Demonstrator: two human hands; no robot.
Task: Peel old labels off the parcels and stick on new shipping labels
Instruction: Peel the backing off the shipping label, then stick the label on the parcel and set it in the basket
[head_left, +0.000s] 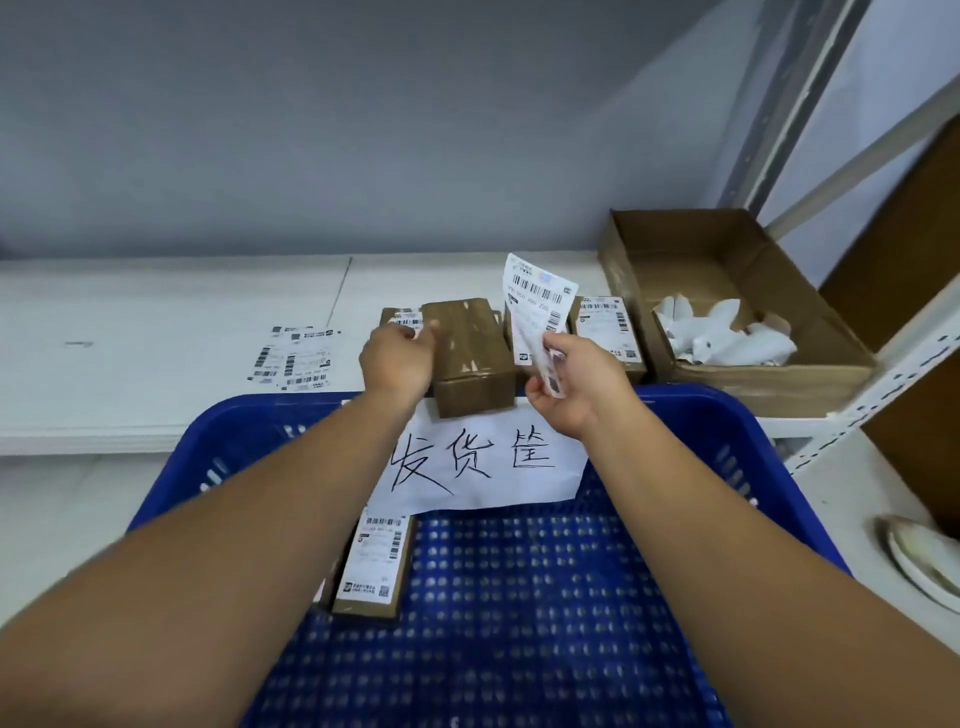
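Fingers (558, 344) of right hand (576, 379) pinch the label (537, 306), lifted clear; left hand (397, 358) grips the bare parcel (470, 353), apparently steadying it.

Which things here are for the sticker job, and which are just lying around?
For the job: label in right hand; brown parcel held by left hand; spare labels; scrap box.
Just lying about: plates; brown board.

Parcel: brown taped cardboard box (470, 353), top bare, lying flat.
Label: white barcoded paper sticker (537, 306), raised upright, curling, just right of the box.
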